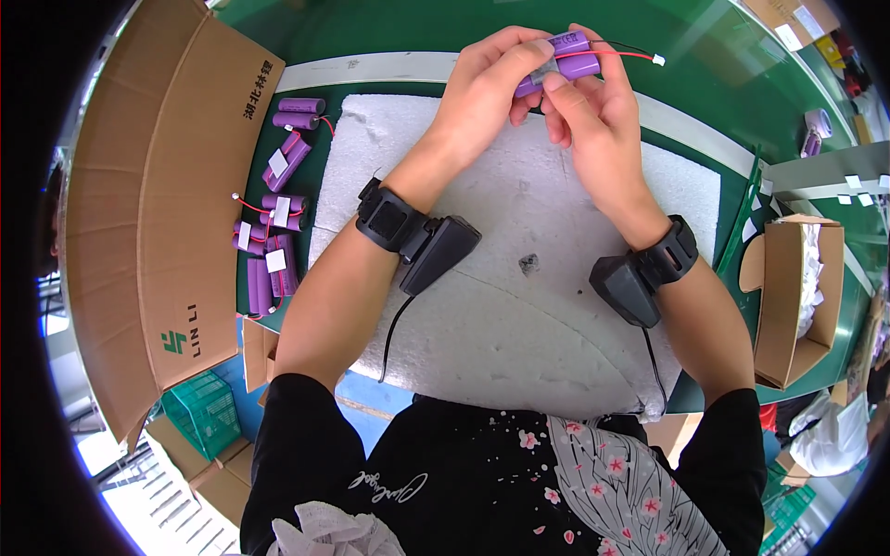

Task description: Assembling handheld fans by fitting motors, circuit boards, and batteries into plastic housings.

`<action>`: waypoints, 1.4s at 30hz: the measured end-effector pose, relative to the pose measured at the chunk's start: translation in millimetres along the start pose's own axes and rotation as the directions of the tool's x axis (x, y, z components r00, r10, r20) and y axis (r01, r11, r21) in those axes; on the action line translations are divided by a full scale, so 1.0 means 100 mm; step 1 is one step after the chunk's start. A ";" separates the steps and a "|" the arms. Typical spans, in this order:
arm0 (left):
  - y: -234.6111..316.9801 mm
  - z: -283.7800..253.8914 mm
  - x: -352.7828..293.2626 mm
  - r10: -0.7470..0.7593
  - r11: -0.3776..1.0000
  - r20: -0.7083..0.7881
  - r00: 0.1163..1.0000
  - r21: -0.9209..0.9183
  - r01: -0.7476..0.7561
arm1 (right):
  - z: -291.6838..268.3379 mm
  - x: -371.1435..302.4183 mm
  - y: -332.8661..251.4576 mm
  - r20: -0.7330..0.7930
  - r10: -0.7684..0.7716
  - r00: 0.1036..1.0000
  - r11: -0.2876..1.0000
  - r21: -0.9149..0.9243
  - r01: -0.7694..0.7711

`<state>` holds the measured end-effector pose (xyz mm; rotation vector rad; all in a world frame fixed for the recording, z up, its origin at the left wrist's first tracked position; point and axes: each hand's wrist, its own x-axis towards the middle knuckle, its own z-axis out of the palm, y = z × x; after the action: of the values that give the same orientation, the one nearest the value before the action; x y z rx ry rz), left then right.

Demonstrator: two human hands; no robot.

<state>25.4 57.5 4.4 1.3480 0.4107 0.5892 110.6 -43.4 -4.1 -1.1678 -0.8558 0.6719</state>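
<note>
Both my hands are raised over the far edge of a white foam board, closed around one purple battery pack. My left hand grips the pack's left end, with the thumb on top. The thumb of my right hand presses on a greyish patch near the pack's middle, and its fingers reach round behind. A red and a black wire run from the pack to the right and end in a small white connector. My fingers hide part of the pack's underside.
Several more purple battery packs, some with white labels, lie left of the board beside a tall cardboard box. At the right stands a small open carton holding white scraps. A tape roll sits at the far right on the green table.
</note>
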 end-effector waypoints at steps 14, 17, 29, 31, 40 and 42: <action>-0.03 0.00 0.01 0.015 0.999 -0.008 1.000 -0.041 -0.015 | 0.01 0.01 -0.01 -0.052 0.016 0.999 1.000 0.003 -0.016; -0.01 -0.02 0.01 -0.007 0.999 0.019 1.000 0.038 0.007 | 0.01 0.01 -0.01 -0.065 0.020 0.998 1.000 0.003 -0.020; -0.03 0.00 0.02 -0.004 1.000 -0.009 1.000 0.025 0.005 | 0.00 0.02 0.03 -0.067 0.018 0.998 1.000 -0.020 -0.019; -0.03 0.00 0.03 0.012 1.000 -0.021 1.000 0.008 -0.012 | 0.00 0.03 0.03 -0.053 -0.003 0.999 1.000 -0.016 0.002; -0.04 0.00 0.03 0.030 1.000 -0.004 1.000 0.005 -0.030 | -0.03 0.03 0.00 -0.049 0.022 0.999 0.999 -0.038 -0.024; -0.05 0.00 0.02 0.021 1.000 0.002 1.000 -0.015 -0.021 | -0.03 0.02 -0.01 -0.048 0.003 0.999 0.999 -0.053 -0.005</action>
<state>27.7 58.2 -0.2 1.3399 0.3903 0.6076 114.4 -43.1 -3.4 -1.2291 -0.8358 0.6253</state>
